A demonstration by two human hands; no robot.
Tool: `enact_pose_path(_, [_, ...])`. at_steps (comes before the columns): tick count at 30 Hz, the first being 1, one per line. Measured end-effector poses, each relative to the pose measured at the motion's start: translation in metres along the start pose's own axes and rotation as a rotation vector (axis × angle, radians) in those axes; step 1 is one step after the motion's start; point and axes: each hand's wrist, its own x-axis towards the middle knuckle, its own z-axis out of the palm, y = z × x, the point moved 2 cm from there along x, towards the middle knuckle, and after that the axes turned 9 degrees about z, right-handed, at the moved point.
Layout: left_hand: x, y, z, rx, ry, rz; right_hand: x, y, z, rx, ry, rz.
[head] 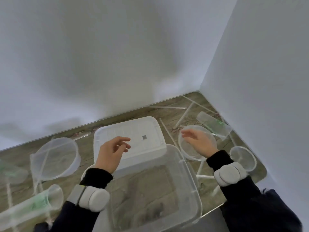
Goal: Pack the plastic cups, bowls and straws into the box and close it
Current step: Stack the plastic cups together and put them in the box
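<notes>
A clear plastic box stands open and empty at the table's front edge. Its white lid lies flat just behind it. My left hand hovers over the lid's near edge, fingers loosely bent, holding nothing. My right hand hangs open above a shallow clear bowl to the right of the lid. A deep clear bowl lies tipped on its side at the left. Clear cups lie at the back right, far right and front left. Straws are scattered around.
The wood-patterned table sits in a corner, with white walls behind and to the right. Another cup lies at the left edge. More straws lie between the box and the right-hand cup.
</notes>
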Motion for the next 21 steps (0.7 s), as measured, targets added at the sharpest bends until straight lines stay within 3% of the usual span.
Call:
enact_pose_path(11, [-0.014, 0.049, 0.096, -0.118, -0.294, 0.207, -0.106, 0.078, -0.079, 0.160, 0.361, 0.071])
enact_pose_path(18, [-0.001, 0.065, 0.153, -0.062, -0.400, 0.130, -0.096, 0.100, -0.132, 0.162, 0.597, 0.058])
enact_pose_path(21, [0.009, 0.077, 0.188, -0.021, -0.441, 0.105, -0.068, 0.116, -0.155, 0.096, 0.604, 0.118])
